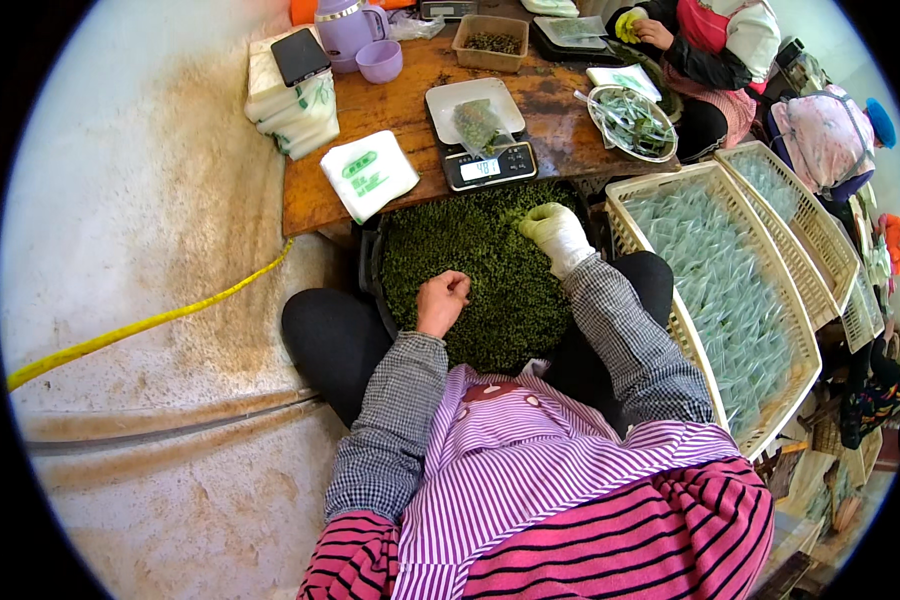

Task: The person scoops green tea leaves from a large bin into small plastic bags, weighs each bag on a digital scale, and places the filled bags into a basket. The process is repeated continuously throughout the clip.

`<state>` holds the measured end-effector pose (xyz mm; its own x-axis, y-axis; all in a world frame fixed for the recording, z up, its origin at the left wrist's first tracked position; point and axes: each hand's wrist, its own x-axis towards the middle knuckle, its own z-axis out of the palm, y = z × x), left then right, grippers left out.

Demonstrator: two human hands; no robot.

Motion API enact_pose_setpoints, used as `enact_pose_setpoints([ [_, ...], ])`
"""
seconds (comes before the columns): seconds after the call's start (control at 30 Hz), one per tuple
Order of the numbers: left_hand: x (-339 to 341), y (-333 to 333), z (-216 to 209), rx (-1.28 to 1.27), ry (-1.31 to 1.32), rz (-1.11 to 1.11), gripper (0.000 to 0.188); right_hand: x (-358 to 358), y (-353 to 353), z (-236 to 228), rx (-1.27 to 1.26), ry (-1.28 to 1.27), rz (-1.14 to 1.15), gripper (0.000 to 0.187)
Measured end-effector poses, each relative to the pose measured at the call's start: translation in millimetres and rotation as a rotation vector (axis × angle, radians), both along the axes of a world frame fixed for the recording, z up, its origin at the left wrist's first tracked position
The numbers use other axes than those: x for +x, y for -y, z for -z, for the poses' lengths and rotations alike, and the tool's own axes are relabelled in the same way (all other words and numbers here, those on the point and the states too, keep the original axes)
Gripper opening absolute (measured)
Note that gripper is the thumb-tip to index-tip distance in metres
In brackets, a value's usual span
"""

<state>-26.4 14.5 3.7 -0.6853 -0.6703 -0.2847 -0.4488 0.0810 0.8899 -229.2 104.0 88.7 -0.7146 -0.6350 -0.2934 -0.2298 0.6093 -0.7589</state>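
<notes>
Between my knees stands a dark tub [367, 265] filled with small green berries [470, 255] that look like green peppercorns. Over the left part of the heap is my bare left hand [442, 303], its fingers curled together; what they hold, if anything, is too small to make out. My right hand [557, 237], in a white glove, is closed with its fingertips down at the berries' far right side, and its contents are hidden. Just beyond the tub, a digital scale [490, 166] carries a white tray [448, 100] with a clear bag of green berries [481, 128] lying on it.
On the wooden table [410, 100] are stacked bags [370, 173], a phone [300, 57], a purple jug [345, 35], a cup [379, 62] and a bowl of packets [633, 123]. Crates [802, 345] of filled packets stand right. A co-worker's hand [654, 34] shows far right. A yellow hose [150, 322] runs left.
</notes>
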Motion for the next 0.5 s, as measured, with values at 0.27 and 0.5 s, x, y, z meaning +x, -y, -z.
enact_pose_setpoints([
  [0.27,-33.4,-6.1,-39.8,0.312,-0.298,-0.071,0.045,4.0,-5.7,-17.0,-0.420,0.554,0.084,0.028],
  [0.5,-67.9,-14.1,-48.0,0.559,-0.463,-0.037,0.029,16.6,-10.9,-12.6,-0.458,0.611,0.104,0.022],
])
